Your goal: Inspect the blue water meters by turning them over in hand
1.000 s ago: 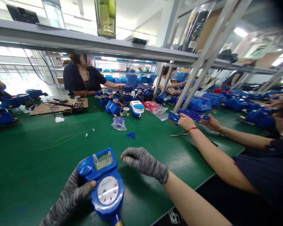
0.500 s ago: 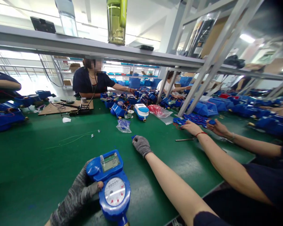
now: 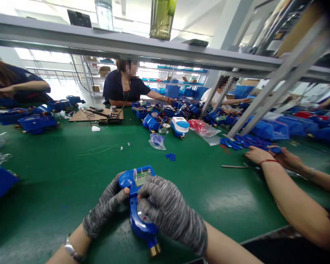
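A blue water meter (image 3: 141, 228) with a small display window, a round dial and a brass pipe end is in front of me. My left hand (image 3: 106, 205), in a grey fingerless glove, grips its upper left side, thumb on the casing. My right hand (image 3: 172, 211), gloved alike, is over the meter with thumb and fingers pinched at the joint between display part and dial. Whatever is between those fingertips is too small or hidden to name. The hand covers much of the dial. Beyond the meter lies a small pile of tiny blue pieces (image 3: 171, 157).
A clear bag (image 3: 157, 141), a white-and-blue meter (image 3: 180, 127) and a red-filled bag (image 3: 200, 127) lie further back. A co-worker's hands (image 3: 260, 156) work at right beside a metal rod (image 3: 233, 166). Blue casings (image 3: 38, 123) stand at left; a shelf (image 3: 143, 51) spans overhead.
My right hand has come back from the tiny blue pieces to the meter, uncovering the pile. My left hand keeps its grip on the meter. The view has swung left.
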`<action>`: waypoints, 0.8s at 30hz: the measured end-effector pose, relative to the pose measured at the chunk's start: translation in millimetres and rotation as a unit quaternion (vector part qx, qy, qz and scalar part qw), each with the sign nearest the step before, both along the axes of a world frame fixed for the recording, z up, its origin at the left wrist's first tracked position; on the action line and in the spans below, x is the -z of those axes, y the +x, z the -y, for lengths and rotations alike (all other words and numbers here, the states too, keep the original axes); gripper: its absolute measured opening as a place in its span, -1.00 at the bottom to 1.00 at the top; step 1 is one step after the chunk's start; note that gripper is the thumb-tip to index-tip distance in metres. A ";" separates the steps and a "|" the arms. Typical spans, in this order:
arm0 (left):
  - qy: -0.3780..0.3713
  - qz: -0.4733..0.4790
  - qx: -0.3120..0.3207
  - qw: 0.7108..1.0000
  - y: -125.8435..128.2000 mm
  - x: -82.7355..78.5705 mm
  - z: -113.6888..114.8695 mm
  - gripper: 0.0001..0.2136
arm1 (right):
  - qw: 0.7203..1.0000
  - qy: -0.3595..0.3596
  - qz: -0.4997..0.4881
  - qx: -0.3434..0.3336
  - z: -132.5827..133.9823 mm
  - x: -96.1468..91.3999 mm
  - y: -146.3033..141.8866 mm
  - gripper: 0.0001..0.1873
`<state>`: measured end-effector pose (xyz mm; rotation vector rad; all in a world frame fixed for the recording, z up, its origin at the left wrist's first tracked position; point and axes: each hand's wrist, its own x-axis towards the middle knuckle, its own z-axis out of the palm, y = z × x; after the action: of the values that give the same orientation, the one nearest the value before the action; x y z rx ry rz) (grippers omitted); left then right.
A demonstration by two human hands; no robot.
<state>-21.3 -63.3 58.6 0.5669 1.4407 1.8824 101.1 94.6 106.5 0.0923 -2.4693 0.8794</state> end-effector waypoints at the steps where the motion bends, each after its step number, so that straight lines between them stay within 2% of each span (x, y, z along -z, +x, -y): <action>1: -0.007 -0.021 -0.006 1.000 -1.5 1.0 0.0 -0.51 | 1.000 0.029 0.004 0.001 9.3 2.0 0.3 -0.89; 4: -0.020 -0.049 -0.013 0.999 -5.3 5.5 1.0 -0.50 | 0.994 0.099 0.006 0.044 23.7 13.2 -7.5 -0.87; 9: -0.011 -0.051 -0.009 0.999 -6.1 10.6 1.5 -0.51 | 0.986 0.144 -0.009 0.085 32.0 18.7 -17.1 -0.84; 14: -0.007 -0.004 0.004 1.000 -7.5 19.4 2.4 -0.51 | 0.984 0.170 -0.009 0.055 32.5 14.8 -16.0 -0.84; 18: -0.040 -0.012 -0.018 0.999 -9.7 25.5 6.0 -0.48 | 0.975 0.219 -0.019 0.020 27.4 12.9 -12.0 -0.83; 21: -0.039 -0.009 -0.029 0.999 -9.1 22.9 7.0 -0.44 | 0.964 0.266 -0.026 -0.018 27.1 13.6 -5.6 -0.80; 24: -0.034 0.022 -0.020 0.999 -4.9 13.2 4.6 -0.42 | 0.953 0.299 -0.048 -0.007 29.2 16.2 -0.3 -0.74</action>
<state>-26.2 -68.0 45.4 0.4637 1.4913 1.8575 100.8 65.4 90.2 0.3527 -2.5574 0.0995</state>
